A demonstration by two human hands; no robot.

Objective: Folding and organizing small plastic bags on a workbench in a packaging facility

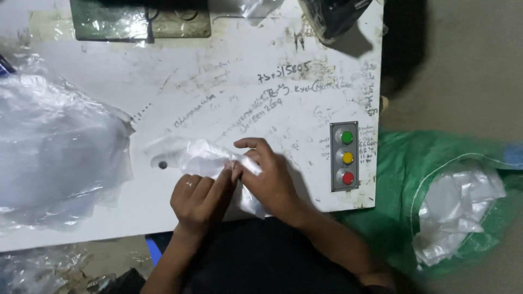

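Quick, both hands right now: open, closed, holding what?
Left hand: fingers curled shut, pinching the clear plastic bag.
Right hand: closed on the same bag, fingers gripping its edge.

Two hands (204,198), three coloured buttons (347,158), one green sack (414,163), one white table (218,87).

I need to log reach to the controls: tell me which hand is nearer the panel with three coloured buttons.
Right. The right hand lies just left of the button panel, gripping the clear plastic bag. The left hand grips the same bag farther left, beyond the right hand.
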